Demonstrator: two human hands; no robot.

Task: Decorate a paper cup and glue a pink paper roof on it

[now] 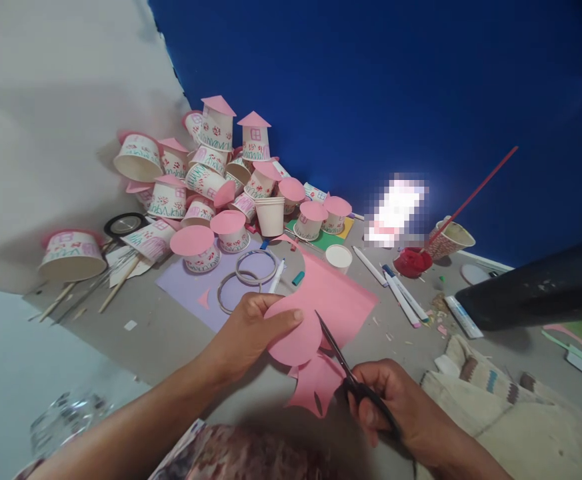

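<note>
Between the thumb and fingers of my left hand [251,327] is a round piece of pink paper [295,333]. Black-handled scissors [338,350] are gripped in my right hand [385,400], their blades nearly together and pointing up along the circle's right edge. Below the circle hangs a jagged pink scrap [318,387]; whether it is still joined to the circle I cannot tell. Behind my left hand lies a larger pink sheet [343,293] with a curved cut in its left edge. Two grey bangles [255,267] rest on a purple sheet [175,277].
Decorated paper cups with pink roofs [215,173] are heaped at the back left. Markers [405,297], a red object [413,262] and a patterned cup [451,240] stand or lie to the right. A dark cylinder [531,287] juts in. Cloth [501,413] lies at the lower right.
</note>
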